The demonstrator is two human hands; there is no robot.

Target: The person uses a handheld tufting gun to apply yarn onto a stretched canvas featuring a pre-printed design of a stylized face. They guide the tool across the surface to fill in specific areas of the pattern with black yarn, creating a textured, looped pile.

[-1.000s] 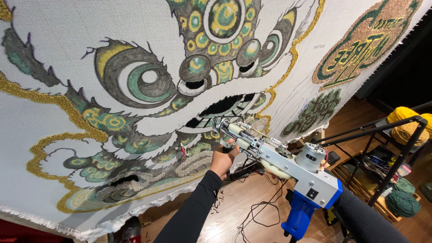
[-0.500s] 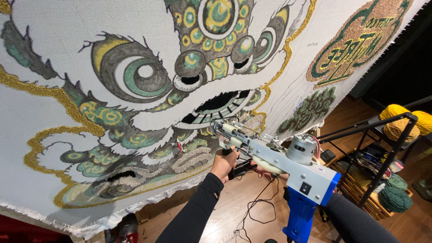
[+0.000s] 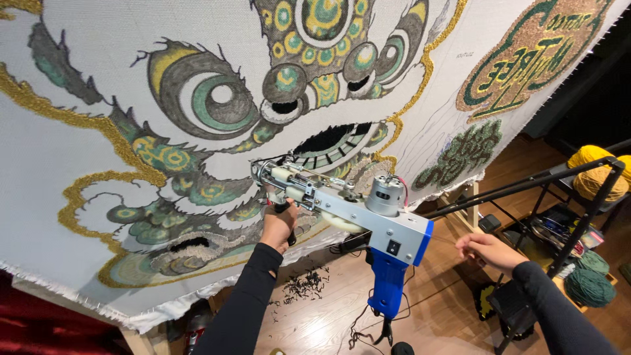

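Note:
A tufting gun with a silver body and a blue grip points its needle end at a large white cloth stretched on a frame. The cloth carries a tufted lion face in green, yellow and grey. My left hand grips the gun's black front handle just below the cloth. My right hand hovers to the right of the blue grip, apart from it, fingers loosely spread and holding nothing.
A black metal stand angles across the right side, with yellow yarn cones on it and green yarn balls below. Dark yarn scraps and a black cord lie on the wooden floor.
My right arm was behind the blue grip before; now that hand is off to the right, away from the gun. The left hand keeps its hold and the view has shifted slightly.

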